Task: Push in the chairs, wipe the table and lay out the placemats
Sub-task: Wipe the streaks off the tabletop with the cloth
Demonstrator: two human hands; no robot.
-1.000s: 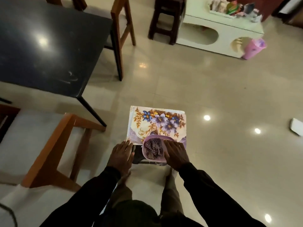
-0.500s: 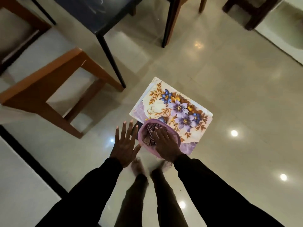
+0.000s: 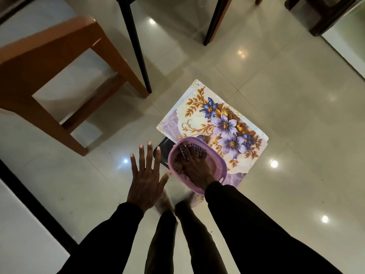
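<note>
Over glossy floor tiles [image 3: 276, 76], beside a wooden chair [image 3: 49, 56], a flowered placemat [image 3: 207, 119] is overlapped by a pink basket [image 3: 219, 167] where the right hand [image 3: 195, 169] is laid on a checked cloth [image 3: 184, 152], its grip not discernible, while the left hand [image 3: 145, 175] is spread, released.

The person wears a black long-sleeved top [image 3: 280, 252] of plain, matte cloth; its left sleeve [image 3: 116, 230] and right sleeve [image 3: 237, 214] are loose and faintly creased, and each ends in a soft, rounded cuff at the wrist, leaving the left hand [image 3: 145, 182] and the right hand [image 3: 197, 169] bare. Lower in the view are the two narrow legs of dark trousers [image 3: 197, 240], a shade more brownish than the top, reaching down to the ankles. Below the hems are bare feet [image 3: 165, 202], blurred and dim, with the toes only faintly distinguishable.
</note>
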